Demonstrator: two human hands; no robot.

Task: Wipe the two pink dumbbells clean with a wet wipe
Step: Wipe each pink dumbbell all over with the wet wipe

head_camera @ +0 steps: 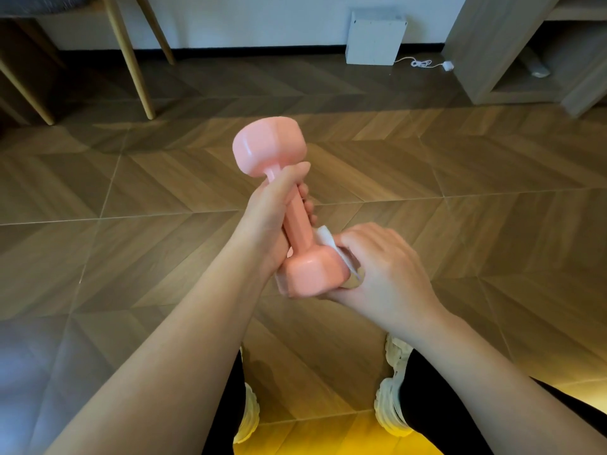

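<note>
Over a herringbone wood floor (460, 178), a person holds a pink dumbbell (297, 224) in both hands, a wet wipe (325, 236) against it.

Well beyond the grip, a shelf unit (486, 44), wooden chair legs (131, 57) and a white box (374, 37) stand along the wall. The dumbbell's long axis runs steeply up and away, tilted slightly left: one head rises clear above the left hand (272, 211), the other sits just below it, nearest the person. The left hand's fingers are wrapped tight round the handle. The right hand (381, 267), just below and beside that grip, cups the lower head, fingers bent over the white wipe.
</note>
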